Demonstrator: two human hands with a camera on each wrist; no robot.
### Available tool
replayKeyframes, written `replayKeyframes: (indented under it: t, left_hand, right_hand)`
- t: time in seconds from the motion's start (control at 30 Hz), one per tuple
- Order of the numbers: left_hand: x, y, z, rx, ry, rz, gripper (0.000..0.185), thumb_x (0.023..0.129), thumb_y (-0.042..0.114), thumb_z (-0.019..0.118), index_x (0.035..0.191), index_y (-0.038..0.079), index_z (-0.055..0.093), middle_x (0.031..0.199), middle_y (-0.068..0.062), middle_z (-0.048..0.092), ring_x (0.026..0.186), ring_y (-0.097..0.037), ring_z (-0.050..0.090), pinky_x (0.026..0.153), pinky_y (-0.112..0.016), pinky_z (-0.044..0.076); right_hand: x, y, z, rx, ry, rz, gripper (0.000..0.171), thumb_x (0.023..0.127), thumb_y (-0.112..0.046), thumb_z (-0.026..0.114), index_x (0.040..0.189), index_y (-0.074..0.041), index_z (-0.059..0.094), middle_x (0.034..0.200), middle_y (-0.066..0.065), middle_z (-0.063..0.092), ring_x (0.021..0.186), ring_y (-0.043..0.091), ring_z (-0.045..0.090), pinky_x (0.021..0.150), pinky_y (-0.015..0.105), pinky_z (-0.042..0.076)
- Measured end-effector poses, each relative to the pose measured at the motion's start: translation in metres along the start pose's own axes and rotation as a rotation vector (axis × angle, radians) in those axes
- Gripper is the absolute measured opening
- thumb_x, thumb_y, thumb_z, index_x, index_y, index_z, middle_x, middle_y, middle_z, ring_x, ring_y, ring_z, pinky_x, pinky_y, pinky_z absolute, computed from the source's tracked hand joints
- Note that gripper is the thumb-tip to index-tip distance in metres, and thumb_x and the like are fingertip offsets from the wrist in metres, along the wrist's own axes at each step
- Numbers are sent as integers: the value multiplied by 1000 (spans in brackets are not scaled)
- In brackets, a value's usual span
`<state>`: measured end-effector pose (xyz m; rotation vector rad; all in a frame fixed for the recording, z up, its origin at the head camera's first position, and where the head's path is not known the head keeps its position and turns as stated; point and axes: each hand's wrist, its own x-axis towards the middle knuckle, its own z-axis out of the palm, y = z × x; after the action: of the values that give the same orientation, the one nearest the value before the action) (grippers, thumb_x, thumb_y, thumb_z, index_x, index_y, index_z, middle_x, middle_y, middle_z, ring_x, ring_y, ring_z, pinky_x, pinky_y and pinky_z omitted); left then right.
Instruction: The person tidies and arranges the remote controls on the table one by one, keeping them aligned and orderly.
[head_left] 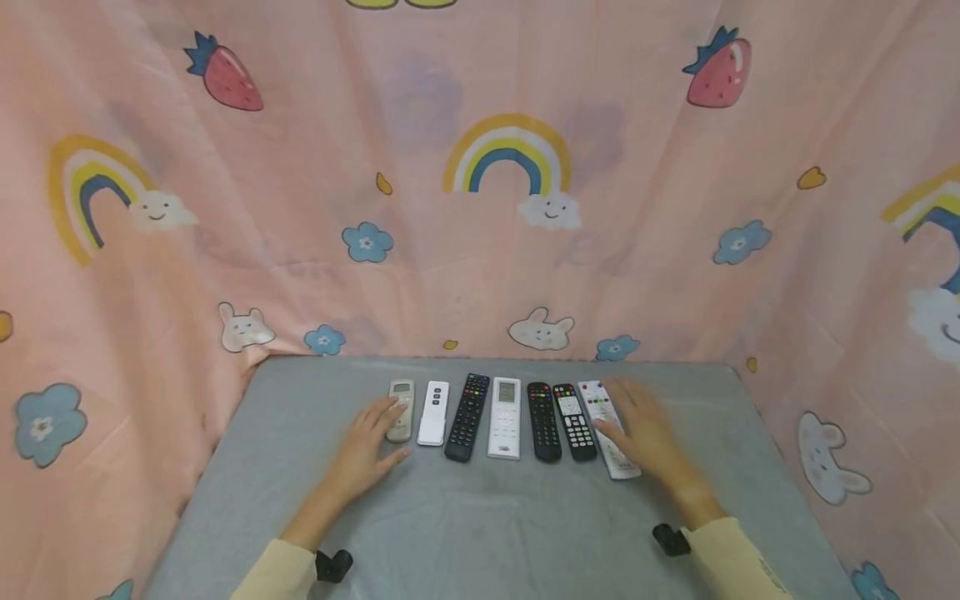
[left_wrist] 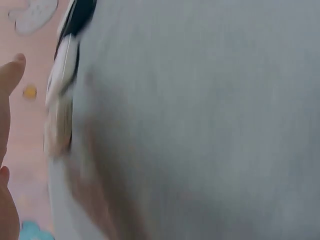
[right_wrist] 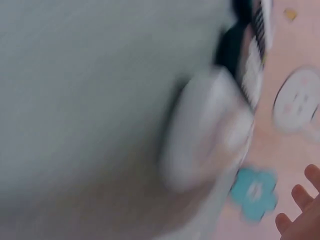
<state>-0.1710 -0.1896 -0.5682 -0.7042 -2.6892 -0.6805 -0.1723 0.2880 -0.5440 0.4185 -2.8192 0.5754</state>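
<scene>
Several remote controls lie side by side in a row on the grey table. At the left end is a beige remote, partly covered by the fingertips of my left hand, which has its fingers and thumb spread. My right hand has its fingers extended over the edge of a long white remote at the right end. That remote is slanted and blurred in the right wrist view. Each wrist view shows fingers in the air at its side edge, with nothing gripped.
Between the hands lie a slim white remote, a black remote, a white remote with a screen and two more dark remotes, one black, one with white buttons. A pink patterned curtain hangs behind the grey table.
</scene>
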Motion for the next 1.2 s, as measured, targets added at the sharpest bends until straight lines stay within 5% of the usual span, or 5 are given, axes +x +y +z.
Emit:
replayKeyframes:
  t: [0.27,0.5,1.2]
  left_hand:
    - [11,23,34,-35,-3,18,76,73,39,86,138,15,57,148,-14,51,139,-35,43,114,-56,36]
    - [14,25,48,-24,51,62,74,65,38,89,128,11,63,143,-14,54,133,-38,47,110,-57,39]
    - [21,36,58,36,-15,-35,64,72,40,86,127,15,65,146,-9,52,137,-35,45,115,-54,34]
  right_hand:
    - [67,-56,47,260,-140,56,70,96,-45,61,155,-18,33,160,17,33,147,43,30,115,68,27]
    - [110,-84,83,300,-229,57,60,96,-36,62,150,-16,43,156,14,41,146,38,35,119,61,26]
    - [130,-105,115,143,-351,182,46,97,-36,60,141,-22,55,159,11,36,148,40,29,122,60,20]
